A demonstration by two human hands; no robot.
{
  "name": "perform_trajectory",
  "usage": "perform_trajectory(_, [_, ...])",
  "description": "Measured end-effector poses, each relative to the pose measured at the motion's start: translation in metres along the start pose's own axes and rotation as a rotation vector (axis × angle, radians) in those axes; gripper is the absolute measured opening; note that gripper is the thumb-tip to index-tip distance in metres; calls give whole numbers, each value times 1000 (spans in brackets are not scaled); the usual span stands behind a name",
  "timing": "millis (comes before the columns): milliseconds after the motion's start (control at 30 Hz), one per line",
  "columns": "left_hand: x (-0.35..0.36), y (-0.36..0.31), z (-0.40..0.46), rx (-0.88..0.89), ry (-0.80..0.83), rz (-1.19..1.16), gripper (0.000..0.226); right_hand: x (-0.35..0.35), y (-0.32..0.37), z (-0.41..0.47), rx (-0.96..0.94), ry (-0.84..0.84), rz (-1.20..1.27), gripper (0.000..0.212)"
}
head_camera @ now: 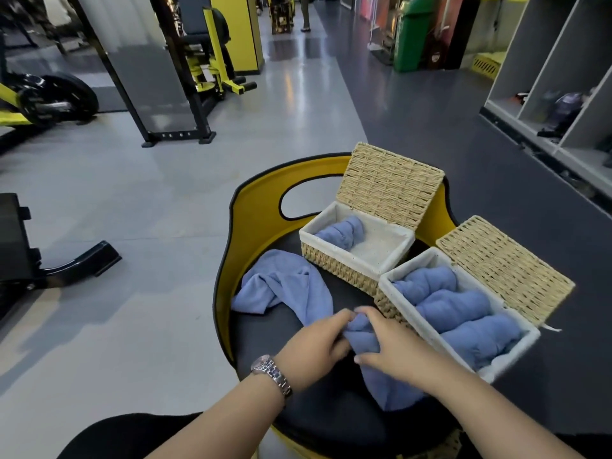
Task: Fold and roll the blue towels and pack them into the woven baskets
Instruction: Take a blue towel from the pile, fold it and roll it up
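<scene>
Left hand (313,342) and right hand (385,342), fingers curled and clamped on the far end of the half-rolled blue cloth towel (381,382), its long axis running near–far, with the part-filled far woven straw basket (334,260) beyond the fingertips.

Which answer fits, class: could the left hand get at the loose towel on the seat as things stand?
Probably yes. The loose towel lies uncovered on the seat, just beyond the left hand; but its fingers now grip the towel being rolled.
</scene>
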State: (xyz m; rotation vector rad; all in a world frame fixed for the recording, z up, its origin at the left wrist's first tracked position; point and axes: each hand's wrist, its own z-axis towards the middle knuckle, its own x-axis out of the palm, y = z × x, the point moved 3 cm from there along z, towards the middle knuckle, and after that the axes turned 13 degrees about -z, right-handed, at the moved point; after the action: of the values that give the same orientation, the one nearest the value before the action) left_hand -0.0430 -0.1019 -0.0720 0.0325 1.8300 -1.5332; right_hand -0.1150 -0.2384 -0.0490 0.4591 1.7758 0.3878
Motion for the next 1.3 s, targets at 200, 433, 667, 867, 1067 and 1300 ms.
perform_trajectory(200, [-20, 18, -8, -258, 358, 5, 37, -22, -8, 10, 70, 211, 581, 10])
perform_trajectory(433, [-36, 46, 0, -386, -111, -246, 32, -33, -22, 30, 272, -255, 1043, 52])
perform_trajectory(667, [-37, 82, -4, -598, -106, -137, 37, 39, -20, 18, 429, -2, 1, 45])
perform_trajectory(867, [-16, 56, -1, -455, -45, -112, 19, 60, -15, 30, 452, -80, 321, 23])
perform_trajectory(1067, [-26, 44, -6, -358, -31, -155, 61, 30, -12, 26, 471, -273, 585, 21])
perform_trajectory(1300, [-108, -14, -16, -200, -542, -222, 12, -52, -13, 5, 436, -388, 1066, 23])
